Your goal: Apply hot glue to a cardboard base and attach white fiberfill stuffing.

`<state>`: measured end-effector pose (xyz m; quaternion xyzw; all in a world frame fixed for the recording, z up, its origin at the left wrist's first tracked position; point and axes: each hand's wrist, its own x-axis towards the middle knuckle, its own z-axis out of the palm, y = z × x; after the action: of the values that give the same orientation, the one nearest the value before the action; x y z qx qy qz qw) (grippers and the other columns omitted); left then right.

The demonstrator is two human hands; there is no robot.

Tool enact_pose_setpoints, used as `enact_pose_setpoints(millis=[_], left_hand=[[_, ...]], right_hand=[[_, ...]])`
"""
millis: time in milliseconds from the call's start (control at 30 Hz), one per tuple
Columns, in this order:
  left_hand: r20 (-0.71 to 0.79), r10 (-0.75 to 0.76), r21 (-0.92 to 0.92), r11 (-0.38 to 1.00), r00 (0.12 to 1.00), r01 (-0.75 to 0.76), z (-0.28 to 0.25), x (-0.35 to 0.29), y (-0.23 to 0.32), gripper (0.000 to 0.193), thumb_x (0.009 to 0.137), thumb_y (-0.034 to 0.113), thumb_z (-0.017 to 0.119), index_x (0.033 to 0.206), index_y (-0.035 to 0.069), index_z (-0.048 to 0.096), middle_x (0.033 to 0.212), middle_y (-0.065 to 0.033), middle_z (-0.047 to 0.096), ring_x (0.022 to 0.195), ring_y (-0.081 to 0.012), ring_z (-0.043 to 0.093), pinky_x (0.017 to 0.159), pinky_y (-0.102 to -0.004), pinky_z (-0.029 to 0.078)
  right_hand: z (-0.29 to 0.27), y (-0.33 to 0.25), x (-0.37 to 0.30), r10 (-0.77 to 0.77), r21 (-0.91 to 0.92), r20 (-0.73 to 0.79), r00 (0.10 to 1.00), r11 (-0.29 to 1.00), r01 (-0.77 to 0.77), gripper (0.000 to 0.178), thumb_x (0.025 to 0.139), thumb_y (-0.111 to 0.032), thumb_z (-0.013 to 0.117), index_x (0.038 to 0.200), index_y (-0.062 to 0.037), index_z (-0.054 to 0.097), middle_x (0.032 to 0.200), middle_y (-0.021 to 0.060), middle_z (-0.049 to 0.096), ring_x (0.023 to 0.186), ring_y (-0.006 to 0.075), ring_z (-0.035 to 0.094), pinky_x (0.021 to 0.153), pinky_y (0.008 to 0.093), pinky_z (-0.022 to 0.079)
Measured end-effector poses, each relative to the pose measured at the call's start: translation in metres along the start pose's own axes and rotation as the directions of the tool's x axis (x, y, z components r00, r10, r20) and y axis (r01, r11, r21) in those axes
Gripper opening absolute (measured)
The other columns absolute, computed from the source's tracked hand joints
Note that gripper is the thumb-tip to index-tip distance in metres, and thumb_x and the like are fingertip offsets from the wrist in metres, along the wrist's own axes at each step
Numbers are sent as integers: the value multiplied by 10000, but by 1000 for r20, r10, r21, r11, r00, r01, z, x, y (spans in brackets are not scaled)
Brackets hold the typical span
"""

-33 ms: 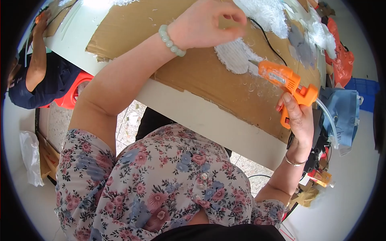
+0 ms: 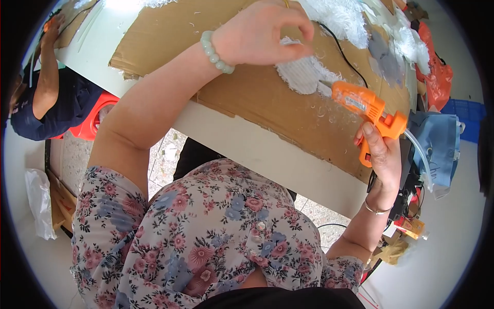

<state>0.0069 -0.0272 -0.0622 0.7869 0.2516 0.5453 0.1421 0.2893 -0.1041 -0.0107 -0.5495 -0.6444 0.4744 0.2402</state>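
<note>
My right hand (image 2: 383,152) is closed around the grip of an orange hot glue gun (image 2: 360,98). A clear glue stick (image 2: 419,147) trails from its back end. The gun's nozzle points left, at the edge of a small white piece of plush fabric (image 2: 301,74) lying backing side up. Over the upper left of that piece hovers my left hand (image 2: 265,33), with thumb and forefinger curved and a gap between their tips. I see nothing held there, though its other fingers are partly hidden.
Brown cardboard (image 2: 247,103) covers much of the white table (image 2: 231,131). White fluffy material (image 2: 339,20) lies at the back, with a black cord (image 2: 345,51) running beside it. A blue bag (image 2: 437,149) hangs at the right. Another person's arm (image 2: 47,92) shows at far left.
My left hand has shifted slightly, and its thumb and forefinger are at a slightly different angle. The glue gun's nozzle has dipped a little along the fabric's edge.
</note>
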Motion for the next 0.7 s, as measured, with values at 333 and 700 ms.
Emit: enact_pose_setpoints(millis=[333,700], left_hand=[[411,42,248,956,911,-156,22,-18,27,304,529,121,780,723,85,549,868,-29,514,958,-235,477,900,-383,385],[399,40,298,939,916,-171,30,-18,13,134,643,140,703,628,89,580,824,-18,553,940,-208,502,904,-374,373]], right_hand=[[1,24,-13,90,-36,51,995,995,-88,345,852,-303,614,1016,-12,530,739,16,527,659,112,523,616,248,426],[3,21,3,19,-22,-5,1000,1000,-19,438,827,-409,618,1044,-36,546,723,4,542,646,92,533,541,215,390]])
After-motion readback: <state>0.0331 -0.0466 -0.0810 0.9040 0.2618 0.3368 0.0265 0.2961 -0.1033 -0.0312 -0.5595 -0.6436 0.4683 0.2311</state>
